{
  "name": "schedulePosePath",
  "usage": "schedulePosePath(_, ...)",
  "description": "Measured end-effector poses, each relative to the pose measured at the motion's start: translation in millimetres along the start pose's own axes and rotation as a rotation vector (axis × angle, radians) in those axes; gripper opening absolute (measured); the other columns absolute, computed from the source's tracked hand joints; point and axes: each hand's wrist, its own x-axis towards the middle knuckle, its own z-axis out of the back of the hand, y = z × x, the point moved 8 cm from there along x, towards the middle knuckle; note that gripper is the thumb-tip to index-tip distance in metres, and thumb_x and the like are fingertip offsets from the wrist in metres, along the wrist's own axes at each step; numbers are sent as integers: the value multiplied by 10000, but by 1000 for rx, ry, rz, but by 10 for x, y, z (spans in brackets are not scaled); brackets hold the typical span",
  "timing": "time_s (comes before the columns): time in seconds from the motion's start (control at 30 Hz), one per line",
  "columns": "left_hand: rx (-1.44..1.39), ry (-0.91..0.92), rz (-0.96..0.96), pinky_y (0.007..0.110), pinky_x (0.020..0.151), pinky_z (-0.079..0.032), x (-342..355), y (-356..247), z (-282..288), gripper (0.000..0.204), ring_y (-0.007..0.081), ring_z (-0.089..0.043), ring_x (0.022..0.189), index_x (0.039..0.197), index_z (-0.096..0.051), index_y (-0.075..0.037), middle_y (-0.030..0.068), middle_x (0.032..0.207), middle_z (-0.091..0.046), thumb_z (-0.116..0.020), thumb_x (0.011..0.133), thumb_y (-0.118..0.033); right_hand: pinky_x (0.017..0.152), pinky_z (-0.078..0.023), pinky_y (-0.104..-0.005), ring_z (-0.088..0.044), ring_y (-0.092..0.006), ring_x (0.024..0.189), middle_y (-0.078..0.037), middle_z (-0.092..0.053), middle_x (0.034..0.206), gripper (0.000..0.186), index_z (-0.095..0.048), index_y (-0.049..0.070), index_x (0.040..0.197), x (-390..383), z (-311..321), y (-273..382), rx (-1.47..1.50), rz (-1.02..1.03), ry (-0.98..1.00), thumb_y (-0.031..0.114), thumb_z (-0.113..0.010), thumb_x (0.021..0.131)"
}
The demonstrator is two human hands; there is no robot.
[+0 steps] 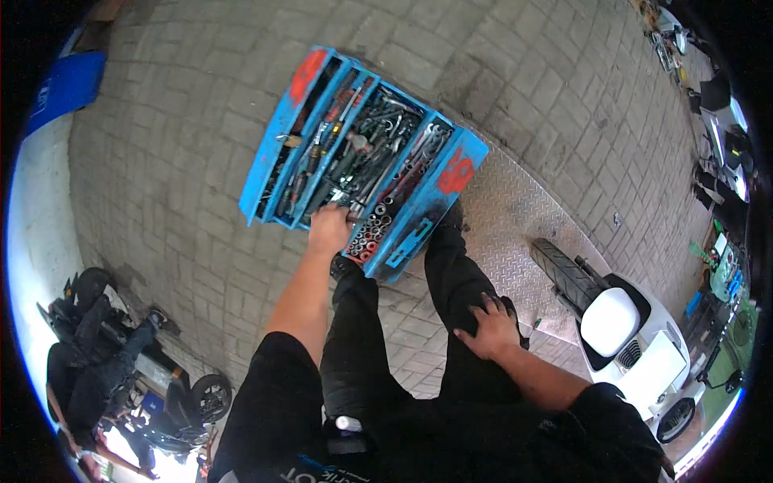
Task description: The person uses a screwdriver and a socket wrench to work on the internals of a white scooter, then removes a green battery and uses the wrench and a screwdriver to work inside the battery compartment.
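1. A long, blue metal toolbox (272, 161), with red paint on its two side flaps, lies opened out on grey block paving (201, 97); its near right corner is beside a silver chequered metal plate (523, 209).
2. A small brass-coloured padlock (290, 141) hangs at the toolbox's left flap.
3. In the narrow left tray (280, 219), screwdrivers with red, yellow and black handles (316, 150) lie lengthwise.
4. The wide central well (332, 161) holds a heap of dark and silver hand tools (362, 161), overlapping (too jumbled to tell apart).
5. In the right tray (409, 205), silver spanners (431, 138) lie toward the far edge; round silver sockets (369, 240) crowd the near corner.
6. The left hand (328, 229) reaches over the toolbox's near edge, fingers curled down at the near end of the central well. Hand tools lie just beyond the fingertips, sockets just to their right; whether the fingers clamp anything, I cannot tell.
7. The right hand (493, 328) rests on the black-trousered right leg (455, 282), fingers spread apart, well away from the tools.
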Motion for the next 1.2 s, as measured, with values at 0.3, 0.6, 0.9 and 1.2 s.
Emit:
schedulePosePath(0.3, -25, -72, 236, 502, 1005, -412, 501, 464, -1046, 353, 374, -504, 1208, 1164, -660, -146, 139, 1338, -534, -665, 863, -330, 1143, -202, -585, -270, -377, 1417, -134, -355, 1512, 687, -535, 144, 1352, 137, -54, -181, -114, 53, 90, 569, -621, 819)
schedulePosePath(0.6, -299, -347, 683, 474, 896, -473, 99, 1293, -1004, 529, 415, -602, 1044, 1165, -568, 10, 256, 1112, -632, -705, 837, -382, 1149, -178, -585, -241, -398, 1424, -158, -333, 1517, 679, -519, 148, 1368, 198, -32, -71, -155, 72, 165, 559, -605, 835)
schedulePosePath(0.9, -295, 125, 390, 472, 794, -525, -324, 783, -1773, 273, 377, -661, 904, 984, -708, -102, 200, 925, -694, -678, 827, -323, 1143, -182, -591, -251, -409, 1417, -172, -343, 1507, 675, -529, 145, 1358, 215, -88, 16, -161, 86, 167, 555, -615, 828)
schedulePosePath(1.2, -314, -16, 675, 470, 788, -530, -655, 683, -2101, 325, 358, -669, 877, 1113, -692, -129, 166, 924, -700, -630, 864, -329, 1142, -180, -595, -251, -412, 1415, -169, -347, 1501, 656, -531, 149, 1352, 196, -156, 44, -185, 80, 176, 532, -619, 827)
